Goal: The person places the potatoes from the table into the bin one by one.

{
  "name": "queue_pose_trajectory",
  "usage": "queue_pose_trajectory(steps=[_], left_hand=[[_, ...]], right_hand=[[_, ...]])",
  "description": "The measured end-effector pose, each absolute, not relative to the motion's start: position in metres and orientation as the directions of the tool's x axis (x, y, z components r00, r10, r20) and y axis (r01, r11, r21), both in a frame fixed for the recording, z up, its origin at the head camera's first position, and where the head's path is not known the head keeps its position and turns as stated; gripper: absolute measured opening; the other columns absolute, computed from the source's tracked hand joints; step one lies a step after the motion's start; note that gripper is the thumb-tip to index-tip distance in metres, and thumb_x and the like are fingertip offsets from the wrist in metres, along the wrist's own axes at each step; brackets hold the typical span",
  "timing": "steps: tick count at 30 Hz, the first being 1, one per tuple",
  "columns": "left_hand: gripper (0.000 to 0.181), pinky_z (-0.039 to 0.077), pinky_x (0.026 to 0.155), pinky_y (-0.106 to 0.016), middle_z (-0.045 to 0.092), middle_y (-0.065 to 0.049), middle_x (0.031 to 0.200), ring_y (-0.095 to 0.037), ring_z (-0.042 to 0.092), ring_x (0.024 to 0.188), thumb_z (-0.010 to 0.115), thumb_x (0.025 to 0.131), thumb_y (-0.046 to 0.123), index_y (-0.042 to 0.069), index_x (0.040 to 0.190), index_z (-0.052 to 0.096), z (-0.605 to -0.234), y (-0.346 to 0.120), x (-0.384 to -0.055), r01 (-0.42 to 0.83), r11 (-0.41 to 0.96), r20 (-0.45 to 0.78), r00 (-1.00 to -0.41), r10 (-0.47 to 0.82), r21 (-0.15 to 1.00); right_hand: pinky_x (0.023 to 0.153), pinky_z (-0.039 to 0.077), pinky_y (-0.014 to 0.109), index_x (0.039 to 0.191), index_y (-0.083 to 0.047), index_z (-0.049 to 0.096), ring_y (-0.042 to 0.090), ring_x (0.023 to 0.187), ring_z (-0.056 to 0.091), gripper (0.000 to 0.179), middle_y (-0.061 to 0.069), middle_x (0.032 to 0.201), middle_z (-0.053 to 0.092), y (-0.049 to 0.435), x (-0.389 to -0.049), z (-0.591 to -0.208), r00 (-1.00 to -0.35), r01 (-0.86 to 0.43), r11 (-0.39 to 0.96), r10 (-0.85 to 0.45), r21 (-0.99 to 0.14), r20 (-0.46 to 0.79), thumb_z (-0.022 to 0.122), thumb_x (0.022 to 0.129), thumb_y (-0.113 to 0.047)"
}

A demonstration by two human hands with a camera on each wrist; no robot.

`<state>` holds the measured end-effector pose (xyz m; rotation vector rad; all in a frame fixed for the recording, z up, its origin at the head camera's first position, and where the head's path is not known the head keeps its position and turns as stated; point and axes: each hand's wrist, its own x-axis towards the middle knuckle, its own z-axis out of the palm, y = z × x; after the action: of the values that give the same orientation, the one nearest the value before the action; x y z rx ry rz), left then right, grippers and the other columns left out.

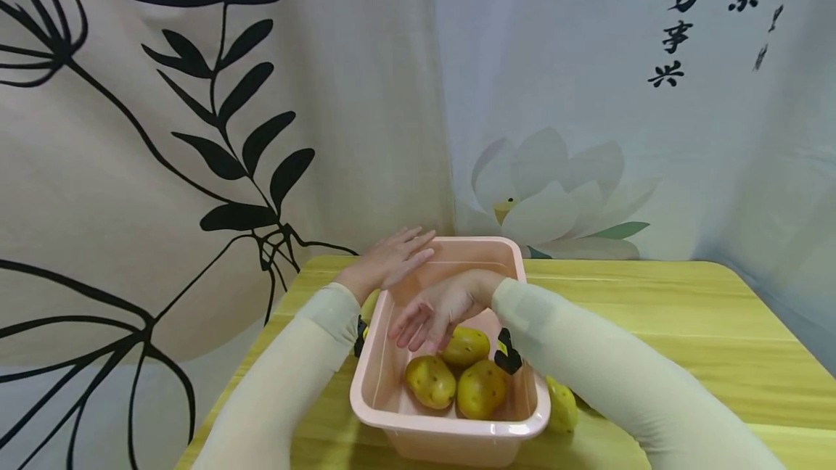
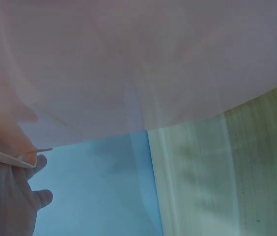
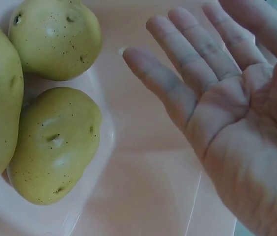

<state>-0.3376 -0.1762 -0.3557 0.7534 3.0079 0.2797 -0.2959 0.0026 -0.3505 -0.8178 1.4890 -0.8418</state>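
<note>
We see a pink basin (image 1: 457, 426) on the wooden table (image 1: 666, 325), low in the middle of the head view. Three potatoes lie together inside it, toward its near end: one on the left (image 1: 430, 381), one on the right (image 1: 482, 389), one just behind (image 1: 466, 347). Our left hand (image 1: 395, 260) is at the basin's upper left rim, fingers straight and gripping nothing. Our right hand (image 1: 447, 307) hangs over the basin's middle, fingers extended and slightly spread, holding nothing; in the right wrist view we see it apart from the potatoes. A yellow-green item (image 1: 562, 405) sits just beside the basin, lower right of the frame.
</note>
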Motion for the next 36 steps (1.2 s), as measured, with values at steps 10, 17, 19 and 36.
queue_pose_trajectory(steps=[10, 17, 19, 36], left_hand=[[0.065, 0.009, 0.114, -0.055, 0.018, -0.003, 0.160, -0.032, 0.010, 0.146, 0.017, 0.097, 0.067, 0.035, 0.153, 0.021, -0.355, -0.177, -0.339, 0.456, 0.872, 0.017, -0.887, 0.461, 0.175], [0.068, 0.002, 0.107, -0.069, 0.019, 0.000, 0.159, -0.029, 0.006, 0.147, 0.014, 0.094, 0.071, 0.038, 0.153, 0.022, -0.356, -0.174, -0.337, 0.449, 0.889, 0.041, -0.893, 0.448, 0.087], [0.069, 0.001, 0.107, -0.069, 0.019, 0.001, 0.159, -0.028, 0.005, 0.147, 0.013, 0.093, 0.072, 0.038, 0.153, 0.022, -0.357, -0.173, -0.337, 0.450, 0.890, 0.044, -0.893, 0.448, 0.080], [0.068, 0.001, 0.108, -0.067, 0.020, 0.002, 0.159, -0.027, 0.006, 0.147, 0.015, 0.094, 0.071, 0.038, 0.153, 0.022, -0.356, -0.175, -0.337, 0.459, 0.883, 0.036, -0.888, 0.458, 0.099]], right_hand=[[0.102, 0.040, 0.050, 0.140, -0.014, 0.049, 0.022, 0.127, 0.049, 0.056, 0.012, 0.143, 0.047, 0.003, -0.295, -0.349, -0.103, -0.029, 0.506, -0.859, -0.862, -0.501, 0.064, 0.088, 0.002], [0.102, 0.041, 0.050, 0.139, -0.015, 0.050, 0.024, 0.128, 0.047, 0.056, 0.012, 0.143, 0.047, 0.003, -0.294, -0.350, -0.106, -0.034, 0.508, -0.858, -0.861, -0.502, 0.064, 0.087, 0.001], [0.100, 0.043, 0.047, 0.140, -0.015, 0.050, 0.024, 0.128, 0.047, 0.056, 0.012, 0.143, 0.047, 0.003, -0.294, -0.350, -0.107, -0.036, 0.505, -0.860, -0.862, -0.499, 0.064, 0.087, 0.001], [0.102, 0.041, 0.048, 0.142, -0.015, 0.047, 0.021, 0.127, 0.048, 0.061, 0.009, 0.143, 0.047, 0.004, -0.290, -0.337, -0.111, -0.107, 0.510, -0.859, -0.853, -0.500, 0.068, 0.086, -0.006]])
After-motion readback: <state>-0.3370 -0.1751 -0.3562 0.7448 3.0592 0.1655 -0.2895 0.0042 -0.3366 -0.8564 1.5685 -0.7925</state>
